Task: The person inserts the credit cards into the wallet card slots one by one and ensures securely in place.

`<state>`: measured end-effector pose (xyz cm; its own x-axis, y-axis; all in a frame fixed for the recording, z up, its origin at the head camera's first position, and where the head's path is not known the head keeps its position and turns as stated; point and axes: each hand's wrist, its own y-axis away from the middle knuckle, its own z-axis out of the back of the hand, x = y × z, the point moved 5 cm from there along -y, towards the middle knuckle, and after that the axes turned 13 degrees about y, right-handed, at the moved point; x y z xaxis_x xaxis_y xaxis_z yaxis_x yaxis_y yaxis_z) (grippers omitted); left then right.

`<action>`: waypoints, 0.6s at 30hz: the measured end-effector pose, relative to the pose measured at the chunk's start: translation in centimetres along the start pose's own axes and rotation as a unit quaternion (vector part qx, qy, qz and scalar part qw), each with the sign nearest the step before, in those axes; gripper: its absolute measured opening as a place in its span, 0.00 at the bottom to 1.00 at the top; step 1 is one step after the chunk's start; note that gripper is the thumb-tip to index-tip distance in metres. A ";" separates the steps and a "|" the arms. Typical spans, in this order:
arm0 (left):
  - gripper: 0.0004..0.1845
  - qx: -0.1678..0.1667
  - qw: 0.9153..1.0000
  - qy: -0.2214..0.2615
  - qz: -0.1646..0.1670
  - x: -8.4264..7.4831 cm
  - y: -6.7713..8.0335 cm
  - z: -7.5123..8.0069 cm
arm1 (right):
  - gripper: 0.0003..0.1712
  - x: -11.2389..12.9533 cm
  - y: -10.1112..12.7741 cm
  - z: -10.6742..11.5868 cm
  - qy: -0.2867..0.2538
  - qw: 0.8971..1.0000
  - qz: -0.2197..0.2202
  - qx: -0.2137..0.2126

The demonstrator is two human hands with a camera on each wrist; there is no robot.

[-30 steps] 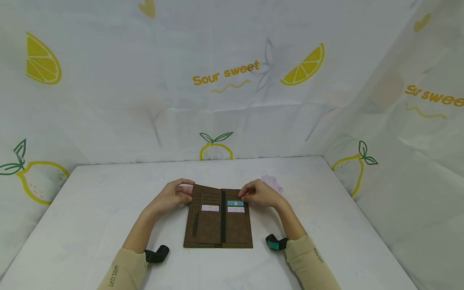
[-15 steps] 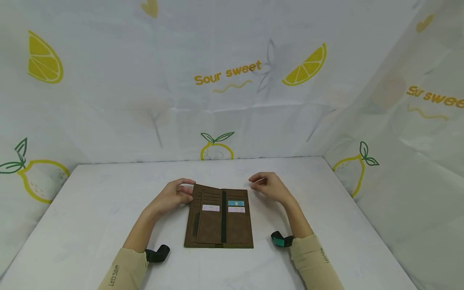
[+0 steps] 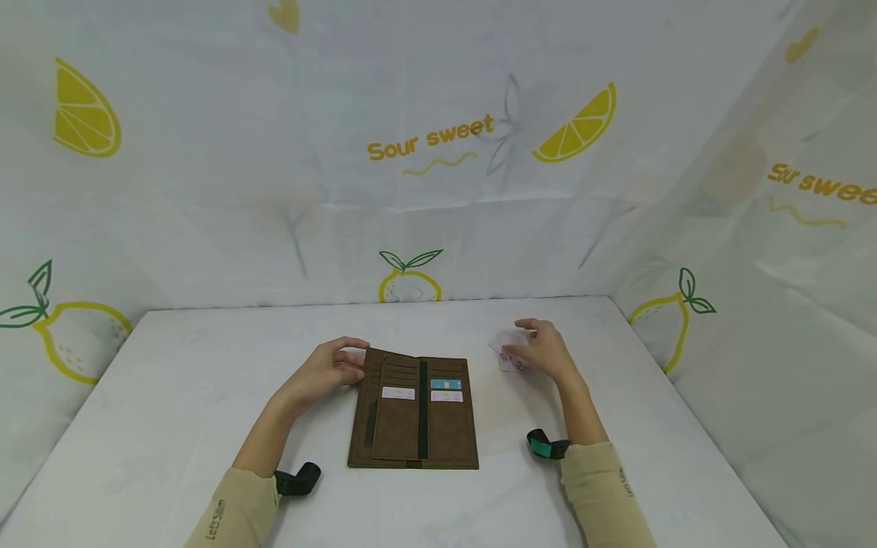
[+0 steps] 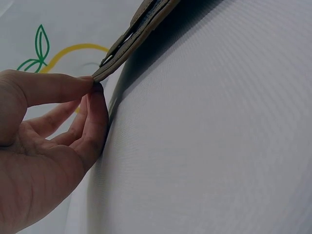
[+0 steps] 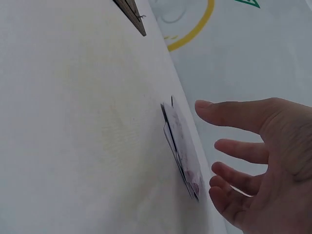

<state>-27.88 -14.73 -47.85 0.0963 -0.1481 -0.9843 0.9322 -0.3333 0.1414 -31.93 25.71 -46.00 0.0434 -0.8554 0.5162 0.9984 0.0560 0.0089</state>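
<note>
A brown wallet (image 3: 448,434) lies spread on the white table, with a blue card (image 3: 445,384) and a pale card (image 3: 447,396) in its right-hand slots and another pale card (image 3: 398,393) in the left flap. My left hand (image 3: 327,369) pinches the wallet's upper left corner between thumb and fingers, lifting that edge off the table in the left wrist view. Over a small pile of pale pinkish cards (image 5: 181,148) hovers my right hand (image 3: 546,352), fingers spread and bent. The right wrist view shows a gap between its fingers and the pile.
The white table (image 3: 205,396) meets a lemon-print sheet (image 3: 438,228) along its back edge. A black wrist camera (image 3: 298,480) is on the left arm, and another wrist camera (image 3: 546,444) is on the right, both close above the tabletop.
My right hand has left the wallet's right-hand slots and moved right and away to above the loose cards. My left hand stays at the wallet's corner.
</note>
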 end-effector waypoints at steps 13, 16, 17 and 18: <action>0.29 -0.001 1.000 -0.003 0.000 -0.1 0.1 -0.1 | 0.44 -1.0 0.3 -0.4 0.051 0.997 -0.045 0.029; 0.29 -0.002 1.000 -0.004 0.002 -0.1 0.1 -0.1 | 0.43 -1.0 0.3 -0.4 0.049 0.997 -0.048 0.031; 0.29 -0.003 1.000 -0.004 0.002 -0.1 0.1 -0.1 | 0.43 -1.0 0.3 -0.4 0.046 0.997 -0.049 0.033; 0.29 -0.003 1.000 -0.005 0.004 0.0 0.1 0.0 | 0.42 -1.0 0.3 -0.3 0.043 0.997 -0.048 0.032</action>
<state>-27.79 -14.72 -47.81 0.0997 -0.1589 -0.9822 0.9338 -0.3260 0.1475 -31.64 26.42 -46.79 -0.0458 -0.8997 0.4341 0.9938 0.0030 0.1112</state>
